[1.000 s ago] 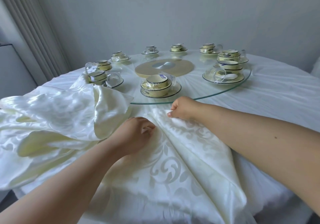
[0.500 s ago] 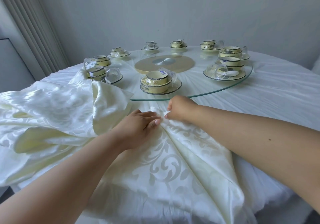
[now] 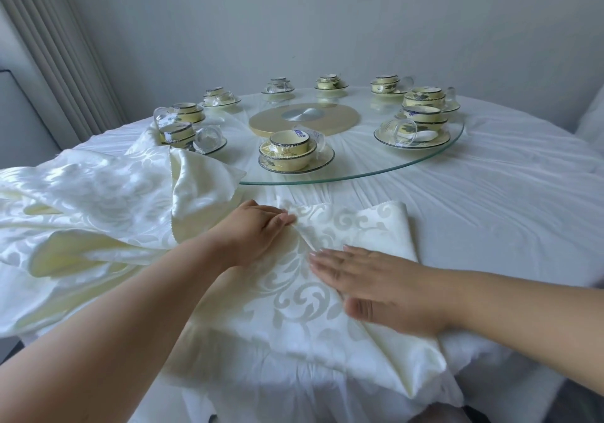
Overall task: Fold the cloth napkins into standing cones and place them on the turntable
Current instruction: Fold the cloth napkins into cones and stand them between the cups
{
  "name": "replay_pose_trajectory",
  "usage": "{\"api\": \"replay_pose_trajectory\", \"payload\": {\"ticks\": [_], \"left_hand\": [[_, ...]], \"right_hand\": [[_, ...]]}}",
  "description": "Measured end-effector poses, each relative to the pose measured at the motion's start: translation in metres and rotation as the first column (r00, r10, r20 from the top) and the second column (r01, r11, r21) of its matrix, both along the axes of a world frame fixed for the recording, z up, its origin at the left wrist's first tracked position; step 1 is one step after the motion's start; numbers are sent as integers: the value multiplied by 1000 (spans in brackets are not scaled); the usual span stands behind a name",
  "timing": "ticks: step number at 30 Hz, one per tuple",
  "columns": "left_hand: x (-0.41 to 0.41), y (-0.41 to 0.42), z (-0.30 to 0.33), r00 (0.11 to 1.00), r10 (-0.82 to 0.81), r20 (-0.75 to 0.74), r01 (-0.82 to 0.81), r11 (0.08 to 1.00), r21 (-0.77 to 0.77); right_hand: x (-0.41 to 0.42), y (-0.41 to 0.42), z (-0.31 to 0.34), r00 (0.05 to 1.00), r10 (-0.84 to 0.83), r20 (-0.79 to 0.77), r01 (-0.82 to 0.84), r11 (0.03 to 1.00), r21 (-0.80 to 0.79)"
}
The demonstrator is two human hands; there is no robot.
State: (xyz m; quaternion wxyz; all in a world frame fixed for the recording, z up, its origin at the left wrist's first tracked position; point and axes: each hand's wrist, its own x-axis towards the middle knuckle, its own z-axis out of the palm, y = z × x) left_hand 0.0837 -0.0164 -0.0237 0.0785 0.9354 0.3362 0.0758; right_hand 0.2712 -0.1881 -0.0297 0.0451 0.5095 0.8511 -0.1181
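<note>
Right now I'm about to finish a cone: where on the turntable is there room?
The turntable is bare along its near rim between the front cup set and the right plate. Its left edge is crowded with cup sets under the napkin pile.

Napkin pile [image 3: 81, 213] cut off left; far cups [image 3: 277, 84] indistinct

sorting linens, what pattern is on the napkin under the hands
Cream napkin with a paler scrolling leaf damask; head view.
</note>
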Motion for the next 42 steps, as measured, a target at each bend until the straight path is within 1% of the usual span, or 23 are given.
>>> {"api": "replay_pose_trajectory", "payload": {"ticks": [1,3,4,5,6,7,9,10,13,15,17,19,20,23,25,26,28,29,31,33,36,39,42], "left_hand": [[0,0,-1,1000,-5,-2,5,1000,21],[0,3,-6,1000,-16,18,14,998,69],[0,5,-8,999,-12,34,9,997,81],[0,6,-10,999,-6,45,2,996,91],[1,7,-12,999,5,52,-10,996,91],[2,7,-12,998,22,65,-27,996,84],[5,6,-9,988,94,119,-98,995,24],[7,4,-7,978,151,142,-150,989,-16],[12,3,0,921,367,131,-361,930,-71],[15,3,6,859,511,37,-507,858,-82],[19,3,14,820,567,-73,-571,818,-63],[24,5,19,798,589,-127,-601,793,-97],[27,6,22,782,606,-146,-623,773,-124],[31,6,25,746,626,-227,-661,737,-143],[29,5,24,749,636,-183,-662,712,-234],[27,6,23,748,649,-142,-656,686,-315],[21,9,23,736,677,28,-589,659,-468],[19,10,25,718,683,131,-526,657,-541],[19,9,35,682,672,289,-403,675,-618],[24,5,56,671,631,388,-357,734,-578],[36,-6,102,667,530,524,-299,834,-463],[45,-16,156,654,384,652,-268,923,-275],[47,-30,203,641,223,734,-272,961,-55]], "right_hand": [[-2,-7,3,1000,10,22,-9,1000,-24],[-1,-10,11,998,-8,-65,2,996,-87],[0,-6,19,983,-66,-174,49,994,-102],[1,1,27,943,-149,-297,128,988,-89],[2,11,36,881,-233,-411,230,971,-57],[5,26,42,840,-283,-462,334,942,29],[7,62,50,846,-353,-399,460,863,210],[7,79,50,848,-395,-352,488,841,234],[3,119,41,830,-519,-206,547,830,111],[-1,133,34,821,-561,-108,567,823,40],[-2,142,30,797,-590,-127,592,805,-29],[-3,145,30,753,-626,-201,613,779,-129],[-3,146,30,739,-636,-223,618,771,-154],[-1,147,30,727,-653,-215,633,757,-159],[1,148,29,697,-665,-268,634,746,-204],[3,148,28,676,-665,-318,626,745,-229],[8,146,30,627,-652,-427,602,753,-266],[11,145,32,603,-642,-474,592,758,-273],[17,140,44,594,-601,-535,575,782,-239],[22,134,65,590,-552,-589,575,800,-174],[31,123,111,548,-480,-686,624,780,-47],[35,108,163,555,-343,-758,658,738,148],[34,91,208,585,-198,-787,658,684,317]]}}
